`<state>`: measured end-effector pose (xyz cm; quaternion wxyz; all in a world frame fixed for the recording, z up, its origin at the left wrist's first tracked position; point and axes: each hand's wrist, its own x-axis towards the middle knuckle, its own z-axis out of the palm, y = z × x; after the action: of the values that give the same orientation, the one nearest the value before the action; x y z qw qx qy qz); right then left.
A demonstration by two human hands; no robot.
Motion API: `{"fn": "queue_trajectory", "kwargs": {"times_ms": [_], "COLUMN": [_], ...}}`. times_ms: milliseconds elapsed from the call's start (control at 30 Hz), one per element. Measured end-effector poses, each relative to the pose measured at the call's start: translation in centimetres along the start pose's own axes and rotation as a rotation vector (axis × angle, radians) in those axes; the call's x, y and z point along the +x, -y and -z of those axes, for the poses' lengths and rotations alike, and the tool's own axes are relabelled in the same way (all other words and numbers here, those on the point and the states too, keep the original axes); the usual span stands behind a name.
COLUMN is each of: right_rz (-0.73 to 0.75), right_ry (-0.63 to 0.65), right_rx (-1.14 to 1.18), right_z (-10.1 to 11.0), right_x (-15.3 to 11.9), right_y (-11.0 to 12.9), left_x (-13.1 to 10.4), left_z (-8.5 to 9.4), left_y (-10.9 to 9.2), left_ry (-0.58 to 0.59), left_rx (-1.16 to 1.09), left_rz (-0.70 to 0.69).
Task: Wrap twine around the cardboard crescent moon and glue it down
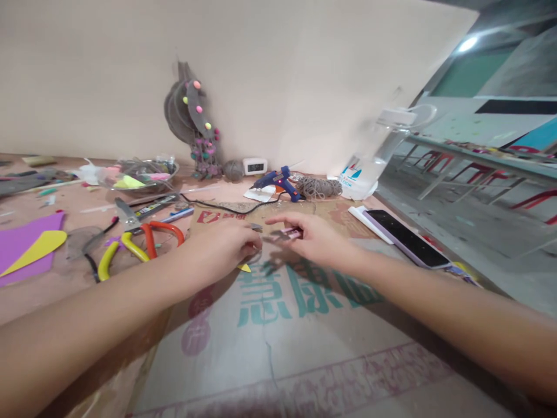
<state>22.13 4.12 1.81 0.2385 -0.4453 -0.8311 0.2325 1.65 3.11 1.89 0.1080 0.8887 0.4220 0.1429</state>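
Note:
My left hand (228, 247) is low over the printed cardboard sheet (226, 348), its fingers curled together. A yellow pointed tip (245, 267) sticks out below those fingers; whether it is pinched or lies on the cardboard I cannot tell. A small grey piece (256, 227) shows just past the left fingertips. Facing it, my right hand (311, 235) has its index finger stretched toward the left hand. Its other fingers close around a small pinkish-white thing (292, 233), whose kind is blurred. A narrow gap separates the two hands.
Left of the cardboard lie pliers-like shears (150, 238) with orange and yellow handles, and purple sheet (32, 244). Behind stand a blue glue gun (278, 181), yarn (319, 187), a clock (255, 166) and a craft-filled bowl (143, 177). At right are a phone (407, 237) and water bottle (369, 157).

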Motion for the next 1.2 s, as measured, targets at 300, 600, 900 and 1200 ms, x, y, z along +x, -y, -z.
{"fn": "queue_trajectory", "kwargs": {"times_ms": [300,600,900,1200], "right_rz": [0.039,0.072,0.052,0.065], "right_ry": [0.015,-0.008,-0.002,0.008], "right_rx": [-0.032,-0.088,-0.1,-0.092], "right_z": [-2.2,-2.1,-1.9,-2.0], "right_x": [0.6,0.5,0.4,0.5], "right_y": [-3.3,-2.9,-2.6,-2.7], "left_x": [0.5,0.2,-0.2,-0.1], "left_z": [-0.8,-1.3,-0.6,0.2], "left_y": [0.5,-0.7,-1.0,-0.4], "left_ry": [0.03,-0.068,-0.006,-0.004], "left_rx": [0.113,0.222,0.153,0.096], "left_rz": [-0.122,-0.163,-0.057,-0.065]}}
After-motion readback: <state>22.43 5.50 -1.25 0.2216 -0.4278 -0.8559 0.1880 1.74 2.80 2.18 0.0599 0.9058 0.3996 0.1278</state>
